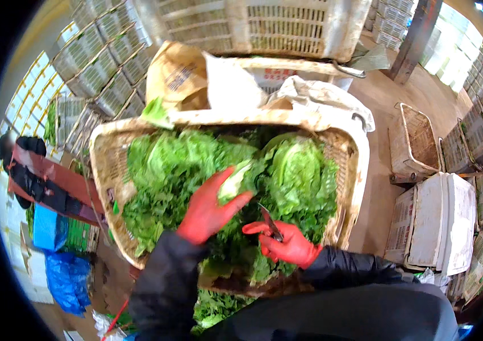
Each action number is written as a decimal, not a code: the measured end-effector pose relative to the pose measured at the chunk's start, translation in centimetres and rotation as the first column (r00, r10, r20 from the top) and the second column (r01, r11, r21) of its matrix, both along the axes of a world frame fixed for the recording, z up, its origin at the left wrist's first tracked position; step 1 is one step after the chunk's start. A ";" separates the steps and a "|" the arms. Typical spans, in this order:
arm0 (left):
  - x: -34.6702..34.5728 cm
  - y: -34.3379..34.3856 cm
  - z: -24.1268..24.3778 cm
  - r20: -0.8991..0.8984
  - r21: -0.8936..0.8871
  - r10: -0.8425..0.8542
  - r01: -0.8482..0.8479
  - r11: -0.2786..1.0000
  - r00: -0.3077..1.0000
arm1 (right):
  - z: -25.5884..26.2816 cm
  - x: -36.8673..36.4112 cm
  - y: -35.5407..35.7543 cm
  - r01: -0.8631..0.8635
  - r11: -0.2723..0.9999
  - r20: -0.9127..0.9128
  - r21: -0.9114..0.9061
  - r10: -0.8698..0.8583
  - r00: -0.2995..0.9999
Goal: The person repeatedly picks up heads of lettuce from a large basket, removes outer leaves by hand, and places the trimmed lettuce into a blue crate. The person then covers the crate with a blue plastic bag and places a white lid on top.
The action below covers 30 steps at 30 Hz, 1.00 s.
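Observation:
My left hand [211, 206], in a red glove, grips a lettuce [232, 185] by its pale part, thumb on one side and fingers on the other. My right hand [284, 243], also red-gloved, holds a small knife [270, 221] with the blade pointing up and away from me. Both hands are over a dirty white plastic crate [358, 170] filled with leafy green lettuce. A large head of lettuce [297, 174] lies at the crate's right side, and more lettuce [177, 155] fills its left. The knife's handle is mostly hidden in my fist.
Beyond the crate stand a brown paper bag [177, 76], white sacking [318, 96] and a big slatted crate [284, 25]. On the right are an upright basket crate [416, 138] and a white foam box [442, 221]. Stacked crates [101, 51] rise at left, near another person [28, 166].

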<state>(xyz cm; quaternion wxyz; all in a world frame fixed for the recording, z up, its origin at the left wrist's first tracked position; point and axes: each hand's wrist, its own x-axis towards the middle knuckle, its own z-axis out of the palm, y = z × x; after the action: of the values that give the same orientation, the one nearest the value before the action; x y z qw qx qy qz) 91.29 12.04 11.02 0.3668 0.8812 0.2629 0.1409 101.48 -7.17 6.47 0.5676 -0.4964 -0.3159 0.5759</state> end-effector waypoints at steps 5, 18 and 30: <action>18.0 -1.2 -2.0 -0.084 -0.091 -0.238 0.230 0.969 0.968 | 0.7 1.3 -1.0 0.065 0.979 -0.124 0.191 -0.042 0.991; -18.4 -1.2 4.7 0.434 -0.271 0.328 -0.226 0.936 0.839 | 1.6 -1.0 1.3 0.001 0.999 0.021 0.043 -0.002 1.000; -37.8 -28.2 -7.1 0.246 -0.961 0.794 0.034 0.273 0.556 | -6.0 -25.0 2.0 -0.870 0.491 0.510 -0.029 0.756 0.410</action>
<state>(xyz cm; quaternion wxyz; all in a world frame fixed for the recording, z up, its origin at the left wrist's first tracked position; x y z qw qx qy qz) 53.45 -16.16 3.92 0.7934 0.2928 0.3578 0.3960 76.49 -5.17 0.52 0.1754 -0.3246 -0.7090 0.6010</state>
